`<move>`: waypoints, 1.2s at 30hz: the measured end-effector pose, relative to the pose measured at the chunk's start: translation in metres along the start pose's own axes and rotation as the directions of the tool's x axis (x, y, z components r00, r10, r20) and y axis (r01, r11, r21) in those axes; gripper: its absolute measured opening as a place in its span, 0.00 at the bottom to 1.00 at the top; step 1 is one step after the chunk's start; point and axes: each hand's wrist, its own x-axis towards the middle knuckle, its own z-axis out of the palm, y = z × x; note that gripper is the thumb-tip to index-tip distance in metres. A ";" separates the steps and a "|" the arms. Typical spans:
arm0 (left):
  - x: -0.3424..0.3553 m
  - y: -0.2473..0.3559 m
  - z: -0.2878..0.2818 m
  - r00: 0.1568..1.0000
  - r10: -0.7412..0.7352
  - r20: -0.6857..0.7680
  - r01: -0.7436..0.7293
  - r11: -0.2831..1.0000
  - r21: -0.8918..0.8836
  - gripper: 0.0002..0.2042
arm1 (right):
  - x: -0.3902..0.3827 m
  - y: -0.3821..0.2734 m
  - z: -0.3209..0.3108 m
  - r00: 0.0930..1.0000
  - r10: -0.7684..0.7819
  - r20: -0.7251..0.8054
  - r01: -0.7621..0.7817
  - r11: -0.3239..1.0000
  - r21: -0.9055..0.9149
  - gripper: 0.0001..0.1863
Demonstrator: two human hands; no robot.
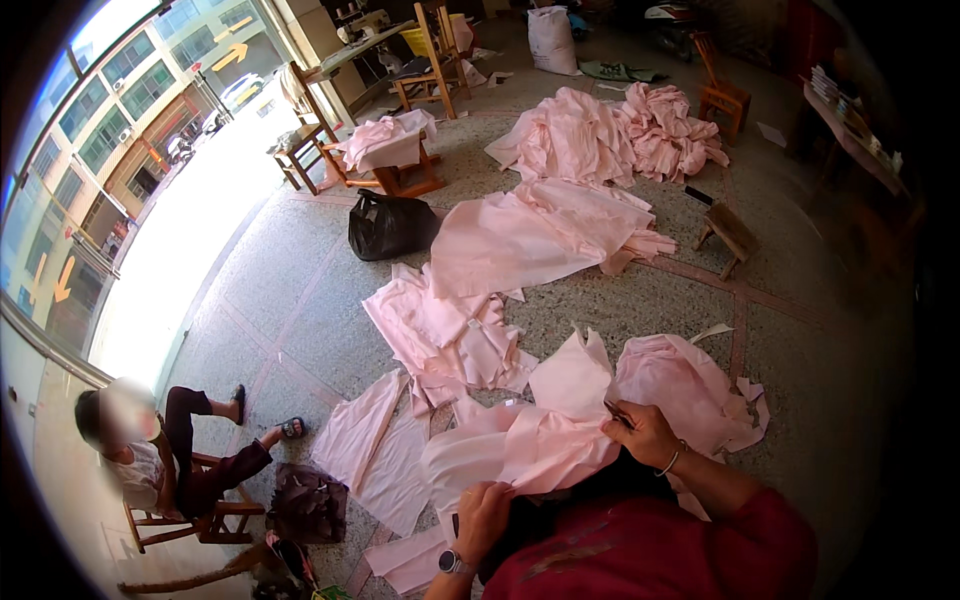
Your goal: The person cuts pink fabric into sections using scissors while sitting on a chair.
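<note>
Pale pink cloth (550, 443) is spread across my lap, with one corner standing up in front of me. My left hand (483, 518), a watch at its wrist, is closed on the near edge of this cloth. At the cloth's right side is my right hand (645, 437), its fingers closed round a slim dark tool (617, 413) whose kind is too small to make out. The tool's tip lies against the cloth. A pile of pink cloth (675, 380) lies on the floor just beyond my right hand, and flat pink pieces (375, 445) lie to the left.
More pink heaps (570, 135) cover the floor ahead, beside a black plastic bag (390, 225). A low wooden stool (730, 237) stands at the right, with a phone (698, 196) near it. Another person (165, 470) sits on a wooden chair at the left. Chairs and a sewing table (365, 52) stand farther back.
</note>
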 end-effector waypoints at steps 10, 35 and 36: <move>0.022 0.008 0.014 0.996 -0.053 0.068 0.069 0.963 -0.260 0.06 | 0.005 0.001 0.002 0.997 -0.008 0.082 0.001 0.996 0.094 0.11; 0.036 0.024 0.031 0.996 0.084 0.031 -0.077 0.978 -0.192 0.08 | 0.001 0.001 0.002 0.995 -0.072 0.066 0.070 0.997 0.030 0.10; 0.042 0.027 0.034 0.995 0.102 0.001 -0.099 0.976 -0.195 0.08 | 0.003 -0.005 0.001 0.997 -0.067 0.048 0.065 0.997 0.038 0.09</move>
